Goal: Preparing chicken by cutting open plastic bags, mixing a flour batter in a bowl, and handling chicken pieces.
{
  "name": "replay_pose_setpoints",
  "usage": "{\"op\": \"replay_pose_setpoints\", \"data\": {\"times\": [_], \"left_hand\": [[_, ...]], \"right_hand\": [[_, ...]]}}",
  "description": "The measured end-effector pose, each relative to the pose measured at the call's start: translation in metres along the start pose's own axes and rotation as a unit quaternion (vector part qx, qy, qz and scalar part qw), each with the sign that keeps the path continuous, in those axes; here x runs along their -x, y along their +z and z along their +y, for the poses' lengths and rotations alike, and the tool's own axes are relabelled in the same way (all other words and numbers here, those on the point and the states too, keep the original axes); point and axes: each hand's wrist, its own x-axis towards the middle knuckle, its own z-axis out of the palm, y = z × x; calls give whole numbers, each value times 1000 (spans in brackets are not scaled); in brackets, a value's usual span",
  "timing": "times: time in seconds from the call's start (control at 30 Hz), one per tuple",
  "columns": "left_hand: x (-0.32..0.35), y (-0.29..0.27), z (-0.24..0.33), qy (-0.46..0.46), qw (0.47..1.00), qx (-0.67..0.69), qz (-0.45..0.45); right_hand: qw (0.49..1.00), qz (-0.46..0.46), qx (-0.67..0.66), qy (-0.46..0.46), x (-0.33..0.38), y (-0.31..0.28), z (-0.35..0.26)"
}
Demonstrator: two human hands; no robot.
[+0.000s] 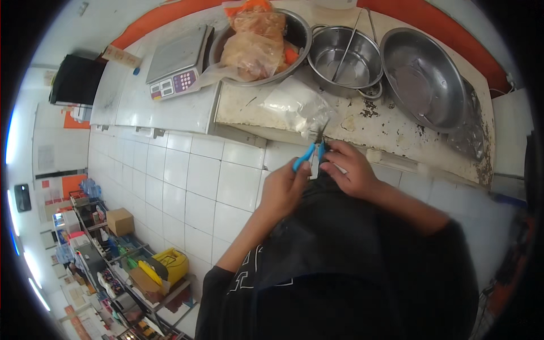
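Note:
Both hands meet at the counter's front edge over a pair of blue-handled scissors (309, 152). My left hand (285, 187) grips the blue handle from below. My right hand (351, 168) closes around the other side of the scissors, fingers curled. The dark blades point up toward a clear plastic bag (294, 105) lying on the worn counter (385, 127); whether they touch it is unclear. A black garment (340, 226) hangs beneath my hands.
Behind the bag stands a steel bowl (300, 34) filled with orange-brown bagged food. A steel pot (345, 56) with a utensil and a wide steel basin (425, 79) sit to the right. A digital scale (178, 62) is at the left. White tiles (187, 175) cover the counter front.

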Motion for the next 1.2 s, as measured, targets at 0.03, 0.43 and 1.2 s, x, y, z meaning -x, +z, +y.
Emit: {"op": "replay_pose_setpoints", "data": {"times": [0.03,0.43,1.2], "left_hand": [[-11,5,3,0,1000,-28,-12],[-142,-10,16,348,905,-201,-139],[-152,-37,-2,225,909,-351,-3]], "right_hand": [[999,-10,-44,-12,-10,3,8],[899,81,-363,229,-56,-25,61],[971,209,-2,115,-16,-83,75]]}}
